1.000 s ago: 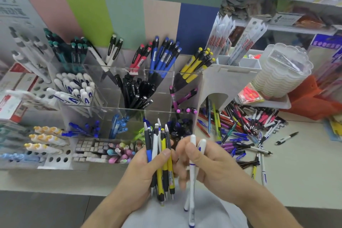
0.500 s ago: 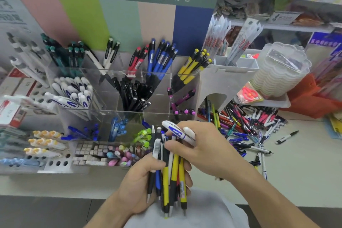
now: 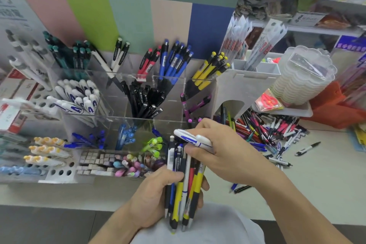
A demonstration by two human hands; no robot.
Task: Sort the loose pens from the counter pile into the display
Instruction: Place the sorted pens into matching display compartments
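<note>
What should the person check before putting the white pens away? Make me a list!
1. Right hand holds the white pens firmly: ok.
2. Left hand keeps the bundle of mixed pens together: ok.
3. Matching white-and-blue pens compartment found in the display: ok.
4. Room left in that compartment: cannot tell.
5. Counter pile finished: not ok, many pens remain.

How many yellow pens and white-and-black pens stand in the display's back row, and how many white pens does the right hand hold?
Yellow pens: 5
White-and-black pens: 2
White pens in the right hand: 2
Total: 9
</note>
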